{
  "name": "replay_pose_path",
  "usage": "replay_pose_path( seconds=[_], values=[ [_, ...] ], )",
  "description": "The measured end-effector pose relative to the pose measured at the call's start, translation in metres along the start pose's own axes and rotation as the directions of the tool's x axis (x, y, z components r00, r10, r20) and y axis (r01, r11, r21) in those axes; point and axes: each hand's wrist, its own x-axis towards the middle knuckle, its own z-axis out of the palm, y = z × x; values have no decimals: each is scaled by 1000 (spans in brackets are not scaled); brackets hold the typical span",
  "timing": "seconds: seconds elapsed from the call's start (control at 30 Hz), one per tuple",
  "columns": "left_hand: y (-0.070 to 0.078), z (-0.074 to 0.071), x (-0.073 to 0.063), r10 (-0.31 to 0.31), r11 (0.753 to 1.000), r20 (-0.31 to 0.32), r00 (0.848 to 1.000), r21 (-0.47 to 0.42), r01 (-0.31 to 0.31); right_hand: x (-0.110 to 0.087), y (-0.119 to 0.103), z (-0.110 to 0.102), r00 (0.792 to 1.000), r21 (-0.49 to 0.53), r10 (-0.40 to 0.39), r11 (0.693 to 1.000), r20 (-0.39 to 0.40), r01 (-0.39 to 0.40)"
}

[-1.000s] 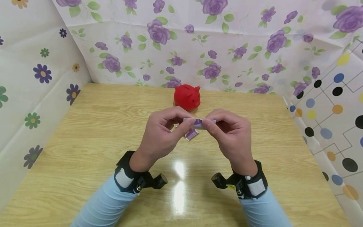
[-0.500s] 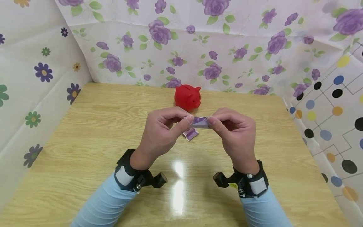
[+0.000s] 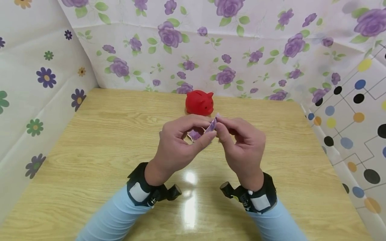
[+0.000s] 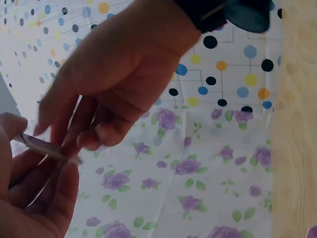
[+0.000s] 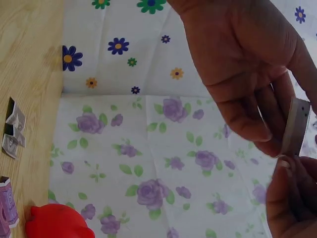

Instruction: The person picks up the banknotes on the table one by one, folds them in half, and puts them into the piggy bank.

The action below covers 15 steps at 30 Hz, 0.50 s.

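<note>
In the head view both hands meet in front of a red piggy bank (image 3: 199, 102). Between them is a small folded purple piece of paper (image 3: 211, 125) that looks like a banknote, tilted upward to the right. The left hand (image 3: 179, 142) pinches one end between thumb and fingers. My right hand (image 3: 243, 144) pinches the other end. More folded purple notes lie on the table, one note (image 3: 195, 134) partly hidden behind the left hand. The right wrist view shows the held note (image 5: 297, 126) edge-on, with a bent note (image 5: 15, 126) and another purple note (image 5: 7, 206) on the table.
The wooden table (image 3: 120, 144) is enclosed by a rose-printed cloth (image 3: 196, 50) at the back, a flower-printed cloth (image 3: 39, 100) at the left and a dotted cloth (image 3: 356, 134) at the right. The piggy bank stands just beyond the fingers.
Half a second ago the folded note was held level and wide between the two thumbs. Now the hands are closer together and the note has turned to a slant.
</note>
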Motion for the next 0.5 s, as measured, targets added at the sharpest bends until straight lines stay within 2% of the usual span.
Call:
replay_pose_path(
  seconds=[0.07,0.13,0.2,0.27,0.37,0.43,0.5],
  values=[
    [0,2,1,74,991,7,997,115,-75,0,0,0,998,14,-12,1000,60,11],
    [-1,2,1,141,967,29,990,209,-144,1,1,-1,995,36,-11,999,104,7],
    [0,2,2,188,945,61,980,260,-198,2,2,-4,992,69,5,998,123,-13],
    [0,1,2,210,933,91,973,279,-227,2,2,-6,991,110,29,993,129,-43],
    [0,-1,3,202,926,77,976,310,-216,3,0,-9,988,166,77,981,135,-99],
    [0,-3,4,172,929,31,985,328,-172,2,-1,-11,983,183,113,973,144,-139],
    [-1,-4,4,119,948,-21,993,299,-108,2,-3,-14,976,194,151,964,160,-181]
  ],
)
